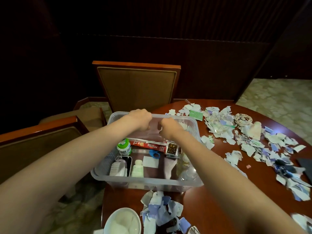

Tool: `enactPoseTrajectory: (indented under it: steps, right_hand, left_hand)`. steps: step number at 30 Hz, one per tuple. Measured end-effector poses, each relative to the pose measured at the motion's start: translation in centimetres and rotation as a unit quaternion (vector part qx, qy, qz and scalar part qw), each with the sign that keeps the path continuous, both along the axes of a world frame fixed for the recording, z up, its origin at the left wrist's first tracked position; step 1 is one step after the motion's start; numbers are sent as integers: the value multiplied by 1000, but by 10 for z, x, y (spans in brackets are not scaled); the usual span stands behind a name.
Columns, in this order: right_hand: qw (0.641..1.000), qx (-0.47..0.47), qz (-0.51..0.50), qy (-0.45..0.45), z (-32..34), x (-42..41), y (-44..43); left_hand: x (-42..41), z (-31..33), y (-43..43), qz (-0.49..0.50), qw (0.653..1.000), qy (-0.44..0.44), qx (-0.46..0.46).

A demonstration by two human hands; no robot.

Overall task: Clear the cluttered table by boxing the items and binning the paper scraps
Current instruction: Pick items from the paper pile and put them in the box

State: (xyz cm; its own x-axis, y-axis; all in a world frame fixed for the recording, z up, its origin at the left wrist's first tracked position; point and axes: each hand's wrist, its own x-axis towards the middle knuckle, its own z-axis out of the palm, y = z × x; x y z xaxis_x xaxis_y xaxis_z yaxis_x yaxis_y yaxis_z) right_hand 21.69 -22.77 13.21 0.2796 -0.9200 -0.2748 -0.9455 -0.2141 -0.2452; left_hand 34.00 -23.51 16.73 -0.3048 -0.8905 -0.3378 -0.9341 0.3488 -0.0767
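Nearest the camera, a white bowl [122, 222] sits at the edge of the tabletop [197, 205], and just beside it a heap of torn paper scraps [160, 211] lies right up against the near wall of the clear plastic box [146, 180]. The box is already holding plenty: a small white bottle [137, 168] at the near end, a green-capped bottle [124, 146] further back on the left, and a red sachet [148, 145] lying across the middle. Both bare arms reach over all of that. The left hand [141, 119] is up at the box's far rim, the right hand [168, 127] just beside it and a little nearer, over the far end of the box. Both have fingers curled under, backs to the camera, so I cannot tell whether they pinch anything. Out to the right, well apart from either hand, a wide spread of scraps [249, 142] covers the tabletop, with a coiled cord [243, 119] among them. Beyond the box stands a padded chair [136, 85].
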Motion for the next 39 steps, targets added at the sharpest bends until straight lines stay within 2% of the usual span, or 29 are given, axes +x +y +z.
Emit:
enactPoseTrajectory:
  steps: [4, 7, 9, 15, 24, 30, 34, 39]
  right_hand:
    - [993, -37, -66, -89, 21, -21, 0]
    - [973, -76, -125, -180, 41, -35, 0]
    - [962, -90, -151, -209, 53, -47, 2]
    - [952, -111, -218, -182, 55, -99, 7]
    - [947, -67, -293, -110, 22, -170, 3]
    - [944, -57, -312, -86, -3, -196, -15]
    - [947, -59, -311, -59, -17, -207, -32]
    - [944, -78, -322, -6, -37, -214, -57]
  left_hand:
    - [-21, 20, -3, -8, 996, 90, 4]
    - [-38, 33, -6, -14, 992, 127, -1]
    - [-50, 37, -10, -11, 989, 148, -4]
    - [-88, 39, -20, -18, 982, 190, 7]
    - [-142, 11, -57, -40, 984, 173, 4]
    - [-175, -15, -96, -76, 987, 134, 41]
    - [-195, -33, -120, -134, 984, 74, 95]
    - [-217, -58, -147, -163, 982, 15, 91]
